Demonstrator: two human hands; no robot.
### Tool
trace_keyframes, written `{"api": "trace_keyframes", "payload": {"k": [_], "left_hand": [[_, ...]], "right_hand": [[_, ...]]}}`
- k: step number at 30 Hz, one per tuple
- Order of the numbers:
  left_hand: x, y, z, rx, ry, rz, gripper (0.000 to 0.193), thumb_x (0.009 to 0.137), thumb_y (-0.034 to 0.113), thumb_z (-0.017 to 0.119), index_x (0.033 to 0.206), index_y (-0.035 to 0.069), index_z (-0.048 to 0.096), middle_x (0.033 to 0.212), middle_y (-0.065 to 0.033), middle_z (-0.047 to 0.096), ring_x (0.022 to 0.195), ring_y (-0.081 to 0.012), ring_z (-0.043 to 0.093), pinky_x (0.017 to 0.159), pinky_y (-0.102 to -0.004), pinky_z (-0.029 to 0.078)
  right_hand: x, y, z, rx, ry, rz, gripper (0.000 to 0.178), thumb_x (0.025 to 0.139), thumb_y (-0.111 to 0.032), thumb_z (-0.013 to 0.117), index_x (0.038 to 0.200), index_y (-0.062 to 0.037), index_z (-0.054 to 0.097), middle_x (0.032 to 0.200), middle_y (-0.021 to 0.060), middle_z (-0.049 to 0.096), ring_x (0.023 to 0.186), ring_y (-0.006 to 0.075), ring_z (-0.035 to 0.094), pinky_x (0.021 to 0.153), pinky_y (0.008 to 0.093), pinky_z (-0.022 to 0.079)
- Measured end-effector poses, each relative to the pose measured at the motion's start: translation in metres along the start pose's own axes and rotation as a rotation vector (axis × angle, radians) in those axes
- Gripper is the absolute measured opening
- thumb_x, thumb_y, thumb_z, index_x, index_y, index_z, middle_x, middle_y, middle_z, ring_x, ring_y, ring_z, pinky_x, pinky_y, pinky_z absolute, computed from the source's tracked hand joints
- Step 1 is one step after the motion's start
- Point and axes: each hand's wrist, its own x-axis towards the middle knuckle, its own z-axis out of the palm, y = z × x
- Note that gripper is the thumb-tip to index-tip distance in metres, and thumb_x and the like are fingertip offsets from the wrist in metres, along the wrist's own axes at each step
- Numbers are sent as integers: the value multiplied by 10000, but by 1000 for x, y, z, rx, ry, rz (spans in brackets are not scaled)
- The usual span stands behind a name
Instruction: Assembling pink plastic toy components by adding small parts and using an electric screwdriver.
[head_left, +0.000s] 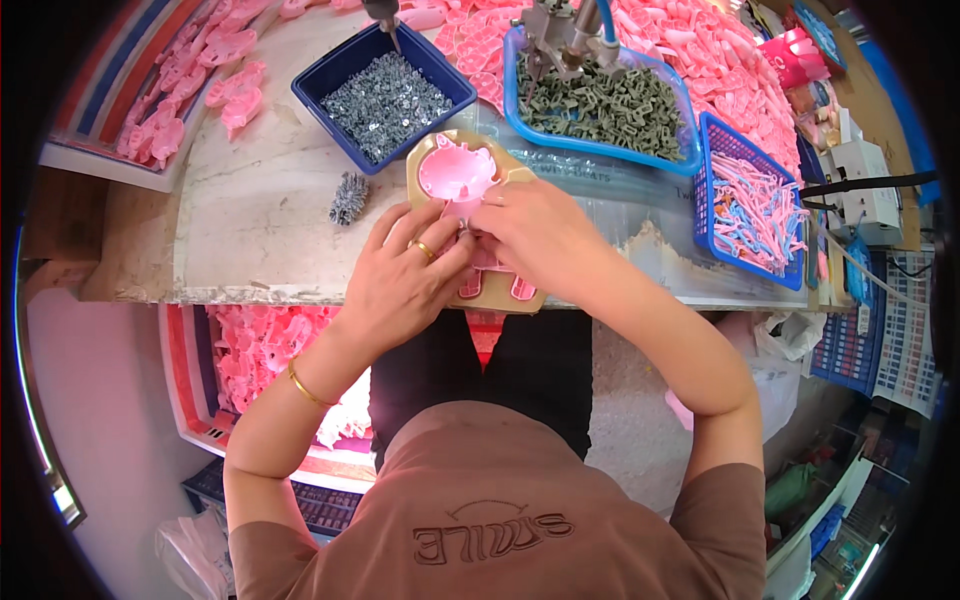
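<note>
Straight ahead of me, a tan moulded fixture (pixel 507 160) lies at the table's front edge with a pink plastic toy shell (pixel 455 172) set in it. The shell's rounded cup end is at the far side, and smaller pink pieces show at the near end. My left hand (pixel 405 275), with a ring and a bracelet, has its fingers bent onto the shell's middle. From the right, my right hand (pixel 545 235) pinches at the same spot. The fingertips nearly meet, hiding whatever small part is between them.
Behind the fixture stand a navy tray (pixel 318 88) of small metal pieces and a light-blue tray (pixel 690 150) of grey-green clips. A driver tip (pixel 388 25) and metal tooling (pixel 560 40) hang above them. A blue basket (pixel 735 262) holds pink and blue strips. Pink shells (pixel 690 50) are heaped behind.
</note>
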Motion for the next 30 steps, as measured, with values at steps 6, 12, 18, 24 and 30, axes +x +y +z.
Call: {"api": "trace_keyframes", "payload": {"k": [6, 12, 18, 24, 30], "left_hand": [[-1, 2, 0, -21, 23, -5, 336, 840, 199, 687, 1160, 111, 633, 1256, -60, 570, 1258, -287, 484, 1073, -469, 362], [-1, 5, 3, -1, 86, -3, 330, 819, 197, 693, 1128, 106, 620, 1193, -63, 567, 1224, -271, 498, 1065, -457, 373], [-1, 6, 3, -39, 42, -40, 343, 825, 150, 700, 1160, 108, 640, 1231, -65, 567, 1241, -310, 490, 1058, -480, 383], [0, 5, 4, -3, 72, -25, 327, 835, 192, 686, 1141, 99, 617, 1195, -76, 562, 1232, -286, 488, 1070, -468, 366], [1, 5, -4, -75, 19, -47, 445, 819, 157, 696, 1243, 82, 583, 1297, -94, 546, 1248, -327, 481, 1050, -477, 398]], "right_hand": [[-37, 3, -19, 73, 88, 200, 150, 774, -161, 718, 890, -81, 666, 813, 72, 582, 790, 289, 612, 704, 405, 498], [-39, -3, -7, -24, 131, 219, 137, 772, -178, 725, 851, -81, 669, 787, 63, 577, 754, 265, 619, 645, 393, 506], [-41, -6, -3, -73, 236, 224, 122, 781, -184, 724, 811, -81, 667, 777, 55, 592, 769, 261, 631, 653, 387, 516], [-39, 2, -4, -59, 188, 245, 145, 786, -209, 727, 810, -78, 669, 771, 60, 613, 767, 270, 633, 651, 397, 512], [-15, -1, -24, 39, 50, 252, 191, 804, -262, 734, 876, -94, 683, 735, 59, 619, 687, 273, 624, 634, 403, 494]]}}
